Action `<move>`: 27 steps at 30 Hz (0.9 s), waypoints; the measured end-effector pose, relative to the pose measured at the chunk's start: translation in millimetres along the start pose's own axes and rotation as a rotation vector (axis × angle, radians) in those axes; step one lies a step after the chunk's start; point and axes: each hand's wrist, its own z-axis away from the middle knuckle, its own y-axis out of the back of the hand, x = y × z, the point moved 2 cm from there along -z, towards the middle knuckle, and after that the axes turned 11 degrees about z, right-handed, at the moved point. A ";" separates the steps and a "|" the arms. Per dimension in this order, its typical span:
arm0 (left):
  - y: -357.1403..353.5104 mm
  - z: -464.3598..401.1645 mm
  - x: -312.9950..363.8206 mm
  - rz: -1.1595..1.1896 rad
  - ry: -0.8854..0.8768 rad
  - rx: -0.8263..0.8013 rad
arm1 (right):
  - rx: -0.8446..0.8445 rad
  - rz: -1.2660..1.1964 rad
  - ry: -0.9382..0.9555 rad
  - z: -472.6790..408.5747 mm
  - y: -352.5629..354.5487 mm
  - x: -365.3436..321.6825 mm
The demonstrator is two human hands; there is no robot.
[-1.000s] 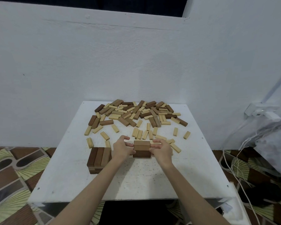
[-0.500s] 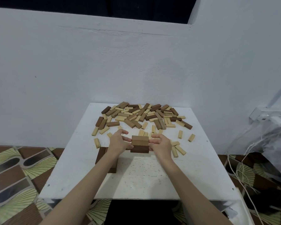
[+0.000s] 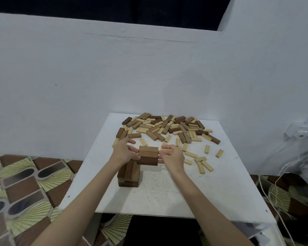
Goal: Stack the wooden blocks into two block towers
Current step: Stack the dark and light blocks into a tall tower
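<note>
You held a small stack of brown blocks (image 3: pixel 148 155) between both hands, above the white table (image 3: pixel 212 189). Your left hand (image 3: pixel 124 152) gripped its left side, fingers curled round the lower blocks and thumb reaching toward the top edge. Your right hand (image 3: pixel 172 155) met the stack's right side with bent fingers, the fingertips touching the wood. Whether the stack rested on the table or hung just clear of it could not be told from this angle.

Just below your left hand and partly under your wrist stood the first tower (image 3: pixel 129 174), made of dark and mid-brown blocks in crossed layers, with its top layer running away from you. The stack in your hands sat just to the right of that tower's far end and overlapped it in the view.

Beyond your fingertips lay the loose pile of blocks (image 3: pixel 167 127), brown and pale ones mixed, spread across the far part of the table. To the right of your right hand a few pale blocks (image 3: pixel 201 162) lay scattered, some touching each other, two more farther out and apart.

Behind the table rose a white wall (image 3: pixel 114 77). To the left of your left arm the patterned floor (image 3: pixel 25 183) showed, and far to the right of your right hand white cables (image 3: pixel 274 196) trailed down.
</note>
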 end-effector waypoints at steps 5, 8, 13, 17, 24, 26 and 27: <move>12.8 1.2 -4.8 -0.009 0.017 0.007 | -0.020 -0.001 -0.003 7.7 -10.7 -3.0; 18.6 2.6 -7.9 0.009 0.040 0.003 | -0.027 -0.002 -0.005 13.6 -14.3 -4.6; 28.7 7.5 -12.9 0.034 0.064 -0.006 | -0.036 -0.006 -0.011 23.3 -23.7 -5.3; 35.7 10.5 -17.9 0.027 0.084 -0.003 | -0.051 0.006 -0.031 28.7 -31.9 -4.2; 47.3 11.3 -27.3 0.001 0.122 -0.005 | -0.079 -0.007 -0.050 38.6 -43.0 -0.8; 49.1 11.9 -29.8 -0.005 0.129 -0.002 | -0.085 0.005 -0.055 40.1 -45.6 -0.8; 49.3 12.1 -31.0 -0.004 0.130 0.000 | -0.084 0.011 -0.056 40.4 -46.3 -0.7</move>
